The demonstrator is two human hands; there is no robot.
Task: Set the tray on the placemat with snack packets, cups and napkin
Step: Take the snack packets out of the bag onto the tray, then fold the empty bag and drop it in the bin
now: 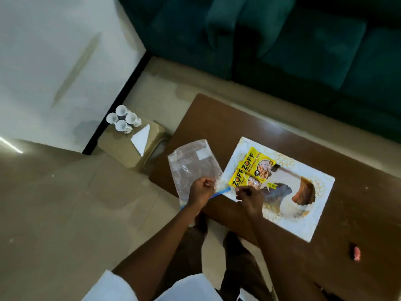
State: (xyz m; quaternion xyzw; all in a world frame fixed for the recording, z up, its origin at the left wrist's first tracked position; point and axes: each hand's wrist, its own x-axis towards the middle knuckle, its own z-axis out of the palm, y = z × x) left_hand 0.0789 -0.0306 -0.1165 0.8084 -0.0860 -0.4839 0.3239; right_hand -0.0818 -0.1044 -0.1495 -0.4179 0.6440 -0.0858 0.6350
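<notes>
The bag [193, 164] is pinched at its zip by curled fingers of left hand [202, 191] and right hand [249, 197], probably to be sealed. The packets [249, 168] are laid on the mat [303, 205], just past the right fingertips.

Colour key: the placemat [314, 205] is white with gold ornamental motifs and a printed figure in brown and dark tones; the snack packets [252, 162] are yellow with black lettering. The plastic bag [191, 164] is clear, with a blue strip along one edge. Cups [122, 119] and napkin [142, 137] are white — the cardboard box [118, 146] tan. Table [358, 153] brown, sofa [314, 51] dark teal, floor [65, 203] beige, wall [43, 51] white — skirting [117, 105] black.
</notes>
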